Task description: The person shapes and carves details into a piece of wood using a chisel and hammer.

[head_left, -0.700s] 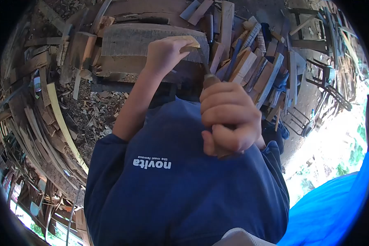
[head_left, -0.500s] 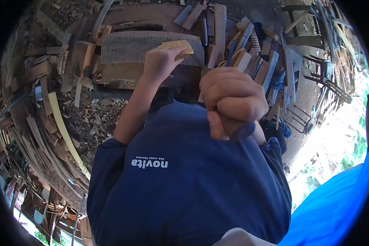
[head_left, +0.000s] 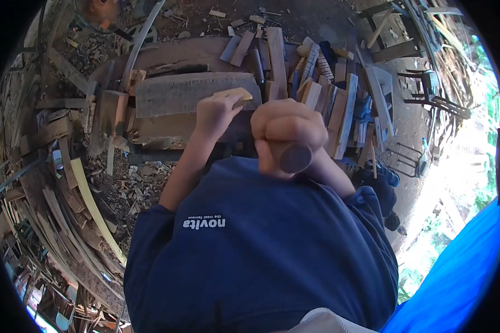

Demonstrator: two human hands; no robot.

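Note:
My left hand (head_left: 215,115) is closed around a small pale yellow piece of wood (head_left: 240,93) and holds it at the near right part of a thick grey wooden block (head_left: 172,94). To its right, my right hand (head_left: 289,125) is raised closer to the camera. Its fingers wrap round the wooden handle (head_left: 295,159) of a tool, with the round butt end facing me. The rest of that tool is hidden behind my fist.
Cut wood pieces (head_left: 339,111) lie in a pile right of the block. Long strips (head_left: 91,200) and wood chips (head_left: 133,183) spread to the left. A metal rack (head_left: 436,105) stands at the right, a blue sheet (head_left: 455,277) at lower right.
My right fist has moved left, nearer my left hand, and the handle's butt now points more at the camera. The view has tilted up, so the block sits lower in it.

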